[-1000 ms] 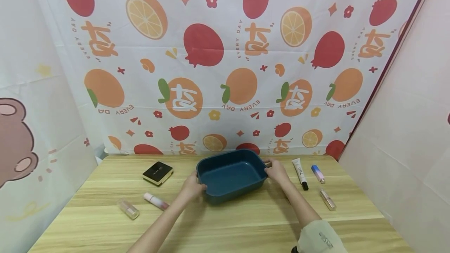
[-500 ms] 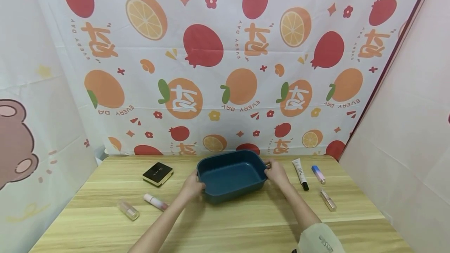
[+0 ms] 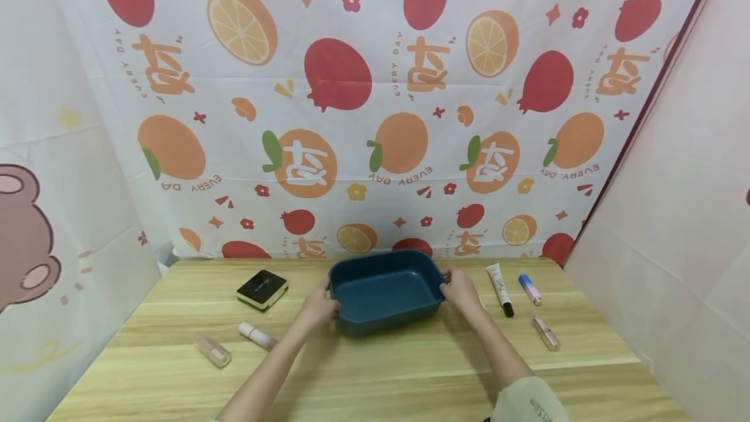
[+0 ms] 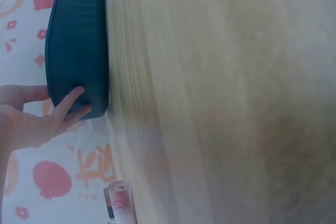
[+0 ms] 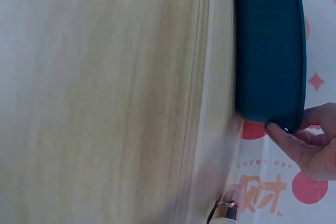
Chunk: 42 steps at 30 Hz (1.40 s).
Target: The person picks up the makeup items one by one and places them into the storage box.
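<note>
Cloth backdrop (image 3: 383,31): "EVERY DAY" repeated, plus character "财" | white tube (image 3: 499,286): lettering, perhaps "TWG"

The wood-grain tabletop (image 3: 375,386) supports a teal rectangular dish (image 3: 383,298) at rear centre. Left side: square black compact (image 3: 262,288), clear pinkish cosmetic tube (image 3: 213,351), white-and-pink cosmetic tube (image 3: 255,335). Right side: black-capped white squeeze tube (image 3: 499,288), blue-and-pink cosmetic tube (image 3: 530,290), slim pinkish cosmetic tube (image 3: 546,332), all lying flat.
</note>
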Tool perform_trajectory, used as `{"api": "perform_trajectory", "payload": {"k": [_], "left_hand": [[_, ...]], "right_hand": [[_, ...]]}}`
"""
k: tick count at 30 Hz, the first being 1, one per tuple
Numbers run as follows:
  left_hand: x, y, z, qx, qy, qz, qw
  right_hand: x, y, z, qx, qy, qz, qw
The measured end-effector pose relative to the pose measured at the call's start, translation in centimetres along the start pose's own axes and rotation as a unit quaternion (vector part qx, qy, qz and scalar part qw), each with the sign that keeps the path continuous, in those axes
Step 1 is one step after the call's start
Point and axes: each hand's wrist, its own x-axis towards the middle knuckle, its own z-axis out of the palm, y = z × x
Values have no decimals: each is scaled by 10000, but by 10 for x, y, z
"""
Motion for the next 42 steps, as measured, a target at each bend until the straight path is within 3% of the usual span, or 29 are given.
{"api": "perform_trajectory", "payload": {"k": [16,31,36,42], "left_hand": [[11,-1,-2,81,-95,-276,9995],[18,-7,-7,-149,-264,-163,9994],[20,-5,-9,-102,-296,-14,9995],[18,-8,-11,-245,-394,126,9988]], "right_hand": [[-7,-5,2,-698,289,-119,9971],[-14,-6,5,-589,248,154,9978],[-12,-4,1,-278,113,153,9994],[-6,2,0,718,-68,389,9966]]}}
